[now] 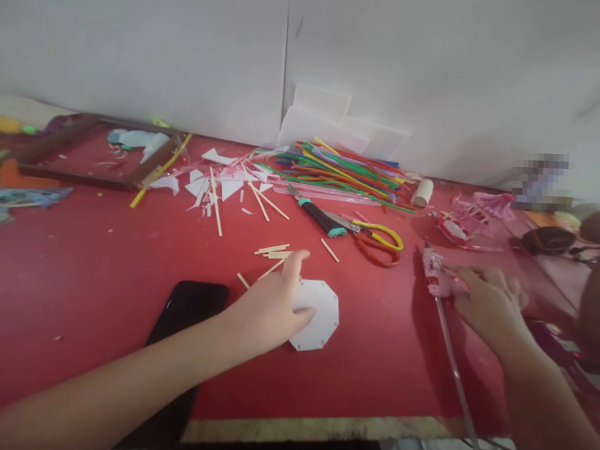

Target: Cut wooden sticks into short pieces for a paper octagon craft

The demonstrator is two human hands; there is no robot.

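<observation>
My left hand (279, 307) grips the left edge of a white octagonal piece (320, 315), thumb lying on its face and the index finger raised. Small dots, perhaps holes, mark the piece near its corners. The other fingers of this hand are partly hidden. On the right, my right hand (490, 303) is closed round the handle of a pink glue gun (432, 270), its nozzle pointing away from me. A long clear glue stick (453, 371) runs from its back end toward the table's front edge. Short wooden sticks (276, 252) lie just beyond my left hand.
A black phone (192, 306) lies under my left forearm. Beyond are a craft knife (320, 216), scissors (379, 242), paper scraps (227, 185) and colourful pipe cleaners (346, 174). A wooden frame (78, 175) sits far left; a pink model (464, 225) and another person's arm (598, 291) are right.
</observation>
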